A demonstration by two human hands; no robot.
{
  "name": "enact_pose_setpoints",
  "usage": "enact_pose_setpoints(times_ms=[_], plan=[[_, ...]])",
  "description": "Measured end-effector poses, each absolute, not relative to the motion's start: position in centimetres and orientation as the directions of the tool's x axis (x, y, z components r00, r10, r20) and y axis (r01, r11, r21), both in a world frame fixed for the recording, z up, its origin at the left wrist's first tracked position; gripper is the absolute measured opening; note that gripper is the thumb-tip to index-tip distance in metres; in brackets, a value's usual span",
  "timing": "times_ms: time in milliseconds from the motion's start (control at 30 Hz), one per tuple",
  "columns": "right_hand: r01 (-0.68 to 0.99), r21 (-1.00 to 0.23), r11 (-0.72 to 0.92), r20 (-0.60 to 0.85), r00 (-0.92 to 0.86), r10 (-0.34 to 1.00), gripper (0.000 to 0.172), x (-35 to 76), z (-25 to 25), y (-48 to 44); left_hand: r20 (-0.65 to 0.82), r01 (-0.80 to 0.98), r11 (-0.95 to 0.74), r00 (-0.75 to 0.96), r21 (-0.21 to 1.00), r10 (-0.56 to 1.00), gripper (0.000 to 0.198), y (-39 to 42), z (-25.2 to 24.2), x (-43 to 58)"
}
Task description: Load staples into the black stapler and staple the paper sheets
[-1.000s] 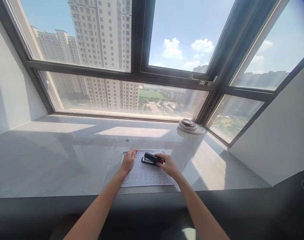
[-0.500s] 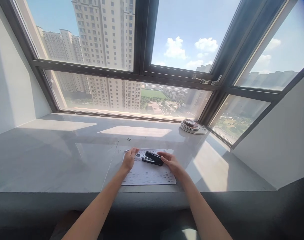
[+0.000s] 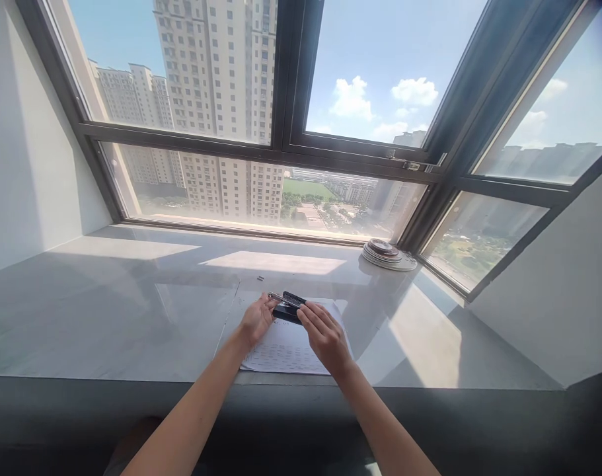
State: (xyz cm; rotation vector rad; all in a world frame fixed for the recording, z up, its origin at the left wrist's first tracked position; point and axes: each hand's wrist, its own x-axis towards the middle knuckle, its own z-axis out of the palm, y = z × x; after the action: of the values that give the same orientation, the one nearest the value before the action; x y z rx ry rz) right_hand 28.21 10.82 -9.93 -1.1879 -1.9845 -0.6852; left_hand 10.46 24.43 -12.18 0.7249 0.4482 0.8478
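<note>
A black stapler [image 3: 287,307] sits over the far left corner of a printed white sheet of paper [image 3: 285,349] on the grey window ledge [image 3: 132,311]. My left hand [image 3: 255,320] rests on the sheet's left edge, its fingers closed on the stapler's front end. My right hand [image 3: 322,336] lies over the stapler's rear with fingers stretched along its top, pressing on it. Much of the stapler is hidden by both hands.
A stack of round plates or discs [image 3: 388,255] stands at the back right by the window frame. Small dark bits [image 3: 260,277] lie on the ledge beyond the paper. White walls close in both sides.
The stapler has shifted to the sheet's far left corner. My right hand moved left onto its top, and my left hand closed on its front end. The view panned slightly left.
</note>
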Motion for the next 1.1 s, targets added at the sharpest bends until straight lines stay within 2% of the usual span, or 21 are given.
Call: enact_pose_setpoints(times_ms=[100,167,200,233,300,400,467,567,700,800,900,1000,1100], plan=[[0.88,0.214,0.424,0.761,-0.422,0.493,0.049,27.9,-10.1,10.9,-0.059,-0.507,0.44,0.604,0.742,0.795,0.027,24.5,-12.4,10.3],[0.879,0.203,0.433,0.753,-0.422,0.505,0.05,27.9,-10.3,10.9,-0.06,-0.493,0.432,0.604,0.755,0.795,0.022,24.6,-12.7,10.3],[0.888,0.159,0.432,0.766,-0.387,0.514,0.049,27.8,-10.4,10.9,-0.071,-0.483,0.432,0.601,0.762,0.796,0.019,24.7,-12.9,10.2],[0.905,0.081,0.418,0.791,-0.314,0.525,0.047,27.8,-10.4,10.9,-0.088,-0.476,0.431,0.587,0.767,0.805,0.017,24.8,-13.0,10.2],[0.927,-0.176,0.33,0.825,-0.043,0.563,0.04,27.7,-10.2,10.8,-0.106,-0.487,0.409,0.535,0.772,0.838,0.019,24.8,-12.9,10.1],[0.804,-0.58,0.131,0.669,0.378,0.639,0.027,27.8,-9.9,10.5,-0.045,-0.553,0.303,0.431,0.776,0.901,0.021,24.7,-12.4,9.9],[0.689,-0.723,0.043,0.511,0.493,0.704,0.025,28.1,-10.0,10.4,-0.002,-0.563,0.228,0.373,0.794,0.928,0.024,24.5,-12.0,9.7],[0.574,-0.819,-0.008,0.358,0.522,0.774,0.028,28.4,-10.7,10.4,0.051,-0.509,0.161,0.377,0.845,0.925,0.031,24.0,-11.3,9.5],[0.548,-0.836,-0.026,0.296,0.49,0.82,0.027,28.6,-11.5,10.5,0.174,-0.447,0.077,0.494,0.891,0.852,0.032,23.0,-10.8,9.4],[0.639,-0.768,0.045,0.405,0.429,0.807,0.033,28.6,-10.7,10.4,0.212,-0.388,0.056,0.612,0.92,0.762,0.034,22.3,-10.7,9.3],[0.717,-0.643,0.269,0.614,0.272,0.741,0.045,28.1,-8.4,10.3,0.219,-0.326,0.055,0.74,0.944,0.636,0.035,22.1,-10.8,9.1],[0.617,-0.575,0.538,0.66,-0.039,0.75,0.028,26.9,-5.9,10.4,0.225,-0.305,0.063,0.811,0.95,0.54,0.035,22.2,-11.0,8.7],[0.546,-0.533,0.646,0.659,-0.212,0.722,0.019,25.7,-4.3,10.6,0.214,-0.28,0.058,0.837,0.958,0.504,0.036,22.1,-11.3,8.6]])
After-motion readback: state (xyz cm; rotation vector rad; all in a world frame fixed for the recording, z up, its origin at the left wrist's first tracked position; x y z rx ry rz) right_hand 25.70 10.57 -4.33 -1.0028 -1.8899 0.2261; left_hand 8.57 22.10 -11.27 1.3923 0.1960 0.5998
